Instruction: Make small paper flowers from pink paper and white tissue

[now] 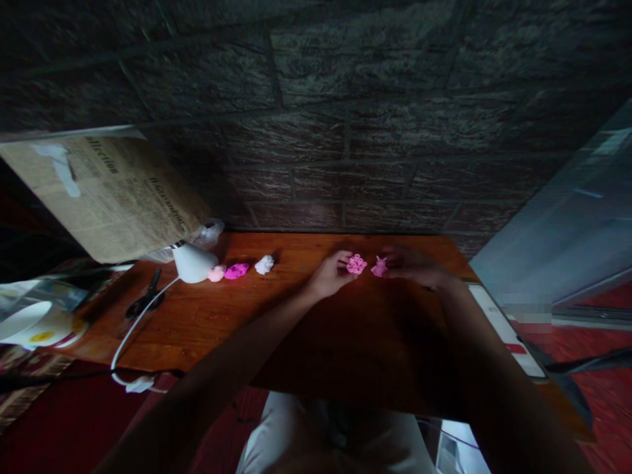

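Observation:
My left hand is closed on a pink flower with ruffled petals, which looks made of clay, over the table's far middle. Just to its right is a small pink clay piece with two upright points like ears. My right hand, in shadow, has its fingers curled around the right side of that piece. The flower and the eared piece are apart by a narrow gap. Farther left on the table lie a white clay lump, a bright magenta lump and a pale pink lump.
A lamp with a white cone base and a newsprint-patterned shade stands at the left of the wooden table. Black scissors, a white cable and a white tub are nearby. A white tablet-like slab lies right.

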`<action>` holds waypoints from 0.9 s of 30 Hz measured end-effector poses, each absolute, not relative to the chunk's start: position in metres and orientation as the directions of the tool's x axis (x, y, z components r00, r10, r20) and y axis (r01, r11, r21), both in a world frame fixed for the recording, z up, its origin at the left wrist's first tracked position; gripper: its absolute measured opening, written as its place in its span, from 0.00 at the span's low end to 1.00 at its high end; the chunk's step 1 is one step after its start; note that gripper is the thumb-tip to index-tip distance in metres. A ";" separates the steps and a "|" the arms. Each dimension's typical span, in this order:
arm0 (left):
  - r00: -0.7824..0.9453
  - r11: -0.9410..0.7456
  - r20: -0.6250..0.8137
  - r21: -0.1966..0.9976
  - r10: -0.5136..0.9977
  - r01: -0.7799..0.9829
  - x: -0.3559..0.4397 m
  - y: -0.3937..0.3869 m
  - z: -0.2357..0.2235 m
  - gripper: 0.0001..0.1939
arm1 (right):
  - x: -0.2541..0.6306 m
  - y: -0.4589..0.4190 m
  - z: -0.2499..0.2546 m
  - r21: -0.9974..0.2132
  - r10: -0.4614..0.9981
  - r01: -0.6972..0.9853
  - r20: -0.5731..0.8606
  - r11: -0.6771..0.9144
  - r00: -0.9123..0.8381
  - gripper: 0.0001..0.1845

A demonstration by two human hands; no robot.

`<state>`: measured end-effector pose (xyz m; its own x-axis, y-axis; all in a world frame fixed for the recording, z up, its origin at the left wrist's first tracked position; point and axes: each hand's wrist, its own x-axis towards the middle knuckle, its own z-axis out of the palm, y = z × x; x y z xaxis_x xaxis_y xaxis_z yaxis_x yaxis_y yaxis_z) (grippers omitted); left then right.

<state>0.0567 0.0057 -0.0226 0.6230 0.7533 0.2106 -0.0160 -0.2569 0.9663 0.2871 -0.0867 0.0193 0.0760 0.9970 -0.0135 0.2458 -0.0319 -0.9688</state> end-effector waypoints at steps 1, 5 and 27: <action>0.612 -0.260 0.216 0.965 0.761 -0.018 0.063 0.006 -0.023 0.26 | 0.286 -0.086 0.018 -0.970 0.996 0.241 -0.017 -0.037 0.086 0.24; 0.580 -0.261 0.216 0.965 0.785 -0.006 0.079 0.008 -0.025 0.26 | 0.283 -0.083 0.017 -0.963 0.995 0.268 -0.011 -0.037 0.098 0.23; 0.621 -0.418 0.298 0.907 0.725 0.053 0.086 0.011 -0.037 0.20 | 0.287 -0.081 0.016 -0.943 0.990 0.303 -0.142 -0.139 0.014 0.33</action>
<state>0.0859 0.0112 -0.0369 0.6214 0.7246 0.2979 0.0534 -0.4185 0.9067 0.2870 -0.0810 0.0164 0.0136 0.9898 -0.1420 0.3030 -0.1394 -0.9428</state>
